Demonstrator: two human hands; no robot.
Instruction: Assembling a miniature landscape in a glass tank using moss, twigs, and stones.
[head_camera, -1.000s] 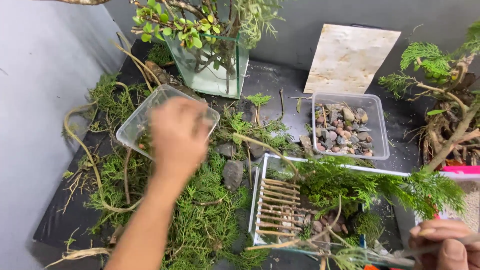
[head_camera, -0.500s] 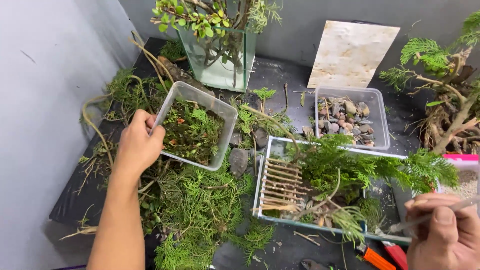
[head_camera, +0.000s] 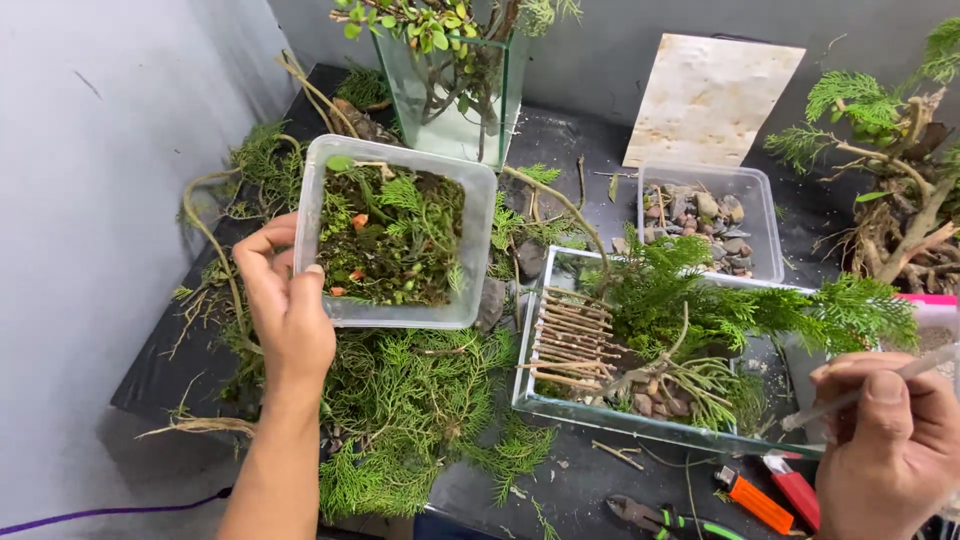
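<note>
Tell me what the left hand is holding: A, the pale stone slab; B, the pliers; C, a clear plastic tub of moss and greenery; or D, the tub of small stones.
C: the left hand grips the near-left corner of the clear plastic tub, filled with moss and green sprigs.

Clear square plastic tub (head_camera: 330, 165), soil and green sprigs inside, sits left of centre, gripped at lower left corner by left hand (head_camera: 285, 305). Second clear plastic tub (head_camera: 760, 215), pebbles inside, sits farther back right, just below pale board. No labels, signs or screens in view. Right hand (head_camera: 885, 445) holds thin clear stick, lower right.
</note>
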